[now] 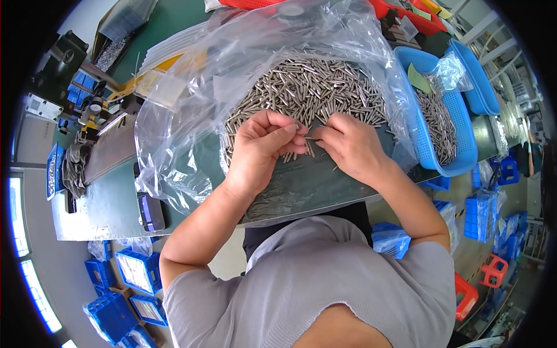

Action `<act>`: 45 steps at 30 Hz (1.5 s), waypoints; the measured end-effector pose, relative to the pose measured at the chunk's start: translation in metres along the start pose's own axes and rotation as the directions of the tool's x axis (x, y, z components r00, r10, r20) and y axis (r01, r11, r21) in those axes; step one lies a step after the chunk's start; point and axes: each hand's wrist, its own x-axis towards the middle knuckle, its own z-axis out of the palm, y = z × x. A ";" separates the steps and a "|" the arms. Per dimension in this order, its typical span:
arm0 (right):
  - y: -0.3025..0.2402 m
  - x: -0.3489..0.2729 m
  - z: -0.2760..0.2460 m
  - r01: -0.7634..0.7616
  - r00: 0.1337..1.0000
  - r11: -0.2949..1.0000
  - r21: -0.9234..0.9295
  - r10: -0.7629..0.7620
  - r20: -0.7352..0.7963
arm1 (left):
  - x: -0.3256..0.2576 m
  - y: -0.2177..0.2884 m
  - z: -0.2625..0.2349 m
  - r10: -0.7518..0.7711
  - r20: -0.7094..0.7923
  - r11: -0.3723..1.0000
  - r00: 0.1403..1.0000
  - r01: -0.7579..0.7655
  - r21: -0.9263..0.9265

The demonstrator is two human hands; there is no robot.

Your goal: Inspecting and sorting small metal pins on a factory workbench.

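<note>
A large heap of small metal pins (325, 87) lies on a clear plastic bag (191, 122) spread over the green table. My left hand (261, 148) is closed at the heap's near edge, thumb and forefinger pinched on a pin whose metal end just shows. Close beside it, my right hand (354, 148) is closed too, its fingertips on a thin pin that points toward the left hand. The fingers hide most of both pins. A few loose pins lie just below the hands.
At the right, a blue basket (429, 110) holds more pins and a green slip; another blue basket (476, 81) stands behind it. A purple-and-black device (151, 211) lies near the table's front left edge. Blue crates (136, 269) and red stools (494, 270) stand on the floor.
</note>
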 end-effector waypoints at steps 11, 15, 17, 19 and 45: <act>0.005 0.000 -0.018 -0.189 0.963 0.874 0.448 0.255 -0.091 | 0.000 -0.004 -0.002 -0.097 0.110 0.995 0.989 0.096 0.017; -0.003 0.001 -0.020 -0.202 0.957 0.802 0.562 0.284 -0.062 | -0.001 -0.004 0.000 -0.107 0.125 0.994 0.986 0.105 0.021; -0.006 0.003 -0.020 -0.186 0.962 0.812 0.553 0.265 -0.065 | -0.001 -0.003 0.001 -0.131 0.126 0.991 0.983 0.125 0.056; -0.010 0.004 -0.018 -0.180 0.964 0.797 0.576 0.258 -0.057 | -0.002 -0.004 0.002 -0.129 0.124 0.990 0.984 0.121 0.065; -0.014 0.008 -0.010 -0.420 0.888 0.329 0.845 0.342 0.308 | -0.005 -0.005 0.001 -0.146 0.160 0.989 0.976 0.137 0.062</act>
